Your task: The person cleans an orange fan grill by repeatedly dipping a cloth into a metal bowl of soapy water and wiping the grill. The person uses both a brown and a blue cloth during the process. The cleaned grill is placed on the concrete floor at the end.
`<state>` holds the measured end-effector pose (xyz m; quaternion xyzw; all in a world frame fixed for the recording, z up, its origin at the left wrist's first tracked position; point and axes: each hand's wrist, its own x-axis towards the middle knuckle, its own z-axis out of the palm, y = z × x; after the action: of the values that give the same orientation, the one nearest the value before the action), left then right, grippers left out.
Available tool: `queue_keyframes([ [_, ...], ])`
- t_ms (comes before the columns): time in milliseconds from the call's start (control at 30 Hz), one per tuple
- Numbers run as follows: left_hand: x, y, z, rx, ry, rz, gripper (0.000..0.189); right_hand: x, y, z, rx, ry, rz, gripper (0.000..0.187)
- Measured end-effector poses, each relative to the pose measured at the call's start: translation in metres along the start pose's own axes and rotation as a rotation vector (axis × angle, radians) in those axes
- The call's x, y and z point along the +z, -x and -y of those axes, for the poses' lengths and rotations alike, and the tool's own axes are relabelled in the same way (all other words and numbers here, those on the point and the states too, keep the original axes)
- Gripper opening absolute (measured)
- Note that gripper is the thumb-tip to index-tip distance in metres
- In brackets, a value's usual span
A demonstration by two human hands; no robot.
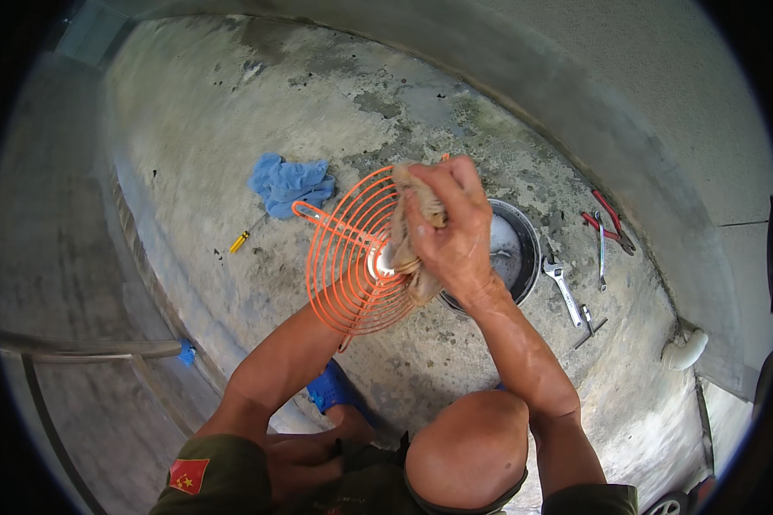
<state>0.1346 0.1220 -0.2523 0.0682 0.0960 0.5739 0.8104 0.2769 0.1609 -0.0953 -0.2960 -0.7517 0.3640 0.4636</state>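
Note:
An orange wire fan guard (335,223), with spiral rings, radial struts and a pale centre disc, is held up off the concrete floor. My left hand (359,286) is behind it, supporting it near the centre; the fingers are mostly hidden by rings and disc. Bunched in my right hand (454,225) is a wet beige cloth (412,206), pressed against the guard's right side and covering part of the rings. Just beyond the right wrist stands a dark round basin (536,257) with foamy water, partly hidden by my hand and forearm.
A crumpled blue cloth (291,183) and a yellow-handled screwdriver (239,241) lie left. At right are an adjustable wrench (562,293), a combination wrench (601,251), red-handled pliers (612,222) and a small T-handled tool (591,329). A white pipe elbow (685,351) sits by the wall.

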Motion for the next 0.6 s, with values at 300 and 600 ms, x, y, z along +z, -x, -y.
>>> queue_keyframes([
  [300,-0.007,-0.020,-0.012,0.012,0.136,0.155,0.027,-0.020,0.071,0.016,0.021,-0.050,0.266,0.042],
  [600,0.022,0.039,-0.108,0.148,-0.128,-0.189,0.033,-0.094,0.000,0.036,0.138,-0.171,0.162,0.032],
])
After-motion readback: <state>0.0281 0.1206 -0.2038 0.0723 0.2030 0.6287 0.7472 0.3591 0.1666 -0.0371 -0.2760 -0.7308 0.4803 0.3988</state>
